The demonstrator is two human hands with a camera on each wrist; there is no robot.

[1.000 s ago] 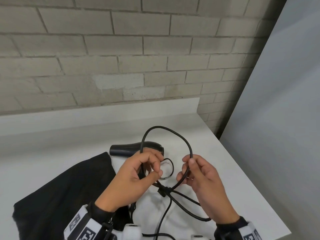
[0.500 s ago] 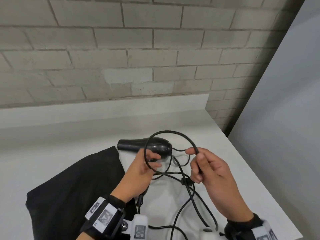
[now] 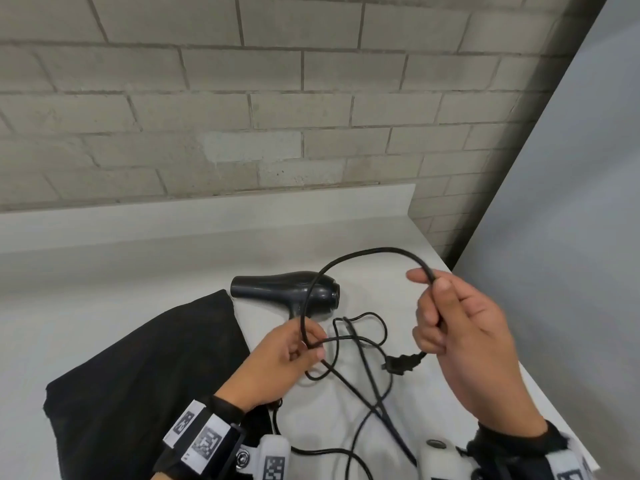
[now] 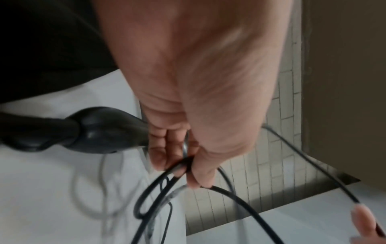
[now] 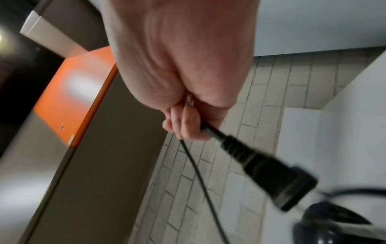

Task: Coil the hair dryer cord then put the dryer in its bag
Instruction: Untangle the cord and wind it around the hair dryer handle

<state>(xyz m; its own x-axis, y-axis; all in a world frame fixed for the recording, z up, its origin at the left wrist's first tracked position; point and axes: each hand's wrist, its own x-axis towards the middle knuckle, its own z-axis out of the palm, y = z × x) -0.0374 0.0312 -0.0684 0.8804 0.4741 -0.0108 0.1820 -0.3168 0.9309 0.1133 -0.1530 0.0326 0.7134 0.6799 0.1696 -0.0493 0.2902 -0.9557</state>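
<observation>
A black hair dryer [image 3: 287, 289] lies on the white counter [image 3: 138, 271], nozzle pointing left. Its black cord [image 3: 363, 252] arches in a loop between my two hands. My left hand [image 3: 301, 348] pinches strands of the cord just in front of the dryer; the left wrist view shows that hand [image 4: 183, 163] with the cord [image 4: 240, 198] pinched between thumb and fingers. My right hand [image 3: 436, 317] grips the cord near its end, and the plug [image 3: 400, 363] hangs just below that fist. In the right wrist view the plug [image 5: 267, 173] sticks out of my curled fingers [image 5: 185, 125]. A black bag [image 3: 138, 375] lies flat at the left.
More loose cord [image 3: 367, 403] lies tangled on the counter between my wrists. A brick wall [image 3: 277, 98] stands behind the counter and a grey panel [image 3: 561, 202] stands close on the right. The counter's right edge [image 3: 540, 386] runs just past my right hand.
My right hand has moved right and up, away from the left, widening the cord loop. The plug now hangs free under the right fist. My left hand keeps its pinch near the dryer.
</observation>
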